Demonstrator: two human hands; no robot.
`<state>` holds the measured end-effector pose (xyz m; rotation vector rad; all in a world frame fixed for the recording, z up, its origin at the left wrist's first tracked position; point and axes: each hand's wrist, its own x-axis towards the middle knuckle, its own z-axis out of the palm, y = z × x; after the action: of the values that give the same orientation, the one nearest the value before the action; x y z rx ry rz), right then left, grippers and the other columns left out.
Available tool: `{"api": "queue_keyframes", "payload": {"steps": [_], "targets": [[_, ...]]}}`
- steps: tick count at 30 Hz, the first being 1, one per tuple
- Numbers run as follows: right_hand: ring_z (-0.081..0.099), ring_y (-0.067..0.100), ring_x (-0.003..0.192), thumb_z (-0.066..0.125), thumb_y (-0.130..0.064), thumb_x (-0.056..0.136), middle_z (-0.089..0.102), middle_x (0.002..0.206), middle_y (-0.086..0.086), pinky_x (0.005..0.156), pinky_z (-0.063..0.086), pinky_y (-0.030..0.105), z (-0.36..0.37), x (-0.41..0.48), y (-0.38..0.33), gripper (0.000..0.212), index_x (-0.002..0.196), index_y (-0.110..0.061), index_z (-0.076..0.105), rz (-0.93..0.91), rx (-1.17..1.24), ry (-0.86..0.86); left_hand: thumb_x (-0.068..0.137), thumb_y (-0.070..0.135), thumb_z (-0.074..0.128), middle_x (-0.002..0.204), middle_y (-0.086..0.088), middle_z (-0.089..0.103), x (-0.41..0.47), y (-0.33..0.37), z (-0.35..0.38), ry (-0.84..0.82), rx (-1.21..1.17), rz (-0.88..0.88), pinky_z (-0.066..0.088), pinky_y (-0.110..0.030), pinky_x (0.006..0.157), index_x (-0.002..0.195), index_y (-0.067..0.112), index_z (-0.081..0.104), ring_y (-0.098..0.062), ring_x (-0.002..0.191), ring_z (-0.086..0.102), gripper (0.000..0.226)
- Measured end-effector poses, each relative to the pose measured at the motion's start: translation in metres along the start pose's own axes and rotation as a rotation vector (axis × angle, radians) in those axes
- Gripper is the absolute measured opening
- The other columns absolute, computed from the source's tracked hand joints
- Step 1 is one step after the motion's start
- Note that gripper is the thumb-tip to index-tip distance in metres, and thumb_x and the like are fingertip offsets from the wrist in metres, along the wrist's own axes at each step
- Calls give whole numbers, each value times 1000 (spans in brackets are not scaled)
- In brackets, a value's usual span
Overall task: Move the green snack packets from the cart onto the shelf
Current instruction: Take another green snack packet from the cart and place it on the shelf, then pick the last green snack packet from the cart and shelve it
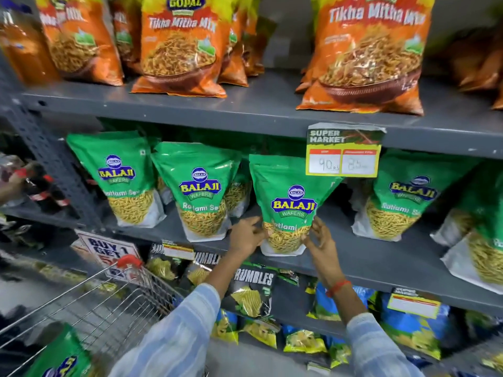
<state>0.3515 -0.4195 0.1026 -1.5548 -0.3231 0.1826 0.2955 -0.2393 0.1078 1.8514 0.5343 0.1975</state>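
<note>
A green Balaji snack packet [291,197] stands upright at the front of the grey middle shelf [353,261]. My left hand [246,236] holds its lower left side and my right hand [319,242] holds its lower right side. More green packets stand on the same shelf: two on the left [119,175] [200,191] and others on the right [402,197]. Another green packet [65,357] lies in the wire cart [114,303] at the bottom left.
Orange Tikha Mitha Mix bags [179,42] fill the upper shelf. A price tag [344,151] hangs from that shelf's edge above the held packet. Black Crumbles bags [253,289] and blue-yellow packets sit on the lower shelves. A "Buy 1 Get 1" sign [109,250] is by the cart.
</note>
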Motion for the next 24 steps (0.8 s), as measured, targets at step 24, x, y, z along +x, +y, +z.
{"api": "queue_keyframes", "payload": {"steps": [24], "targets": [[49, 18, 113, 32, -46, 88, 49, 118, 6, 100, 39, 23, 355, -187, 131, 55, 122, -6, 48, 85, -260, -574, 91, 34, 47, 95, -18, 72, -204, -299, -206, 542, -185, -546, 52, -31, 81, 101, 9, 62, -28, 89, 66, 31]]}}
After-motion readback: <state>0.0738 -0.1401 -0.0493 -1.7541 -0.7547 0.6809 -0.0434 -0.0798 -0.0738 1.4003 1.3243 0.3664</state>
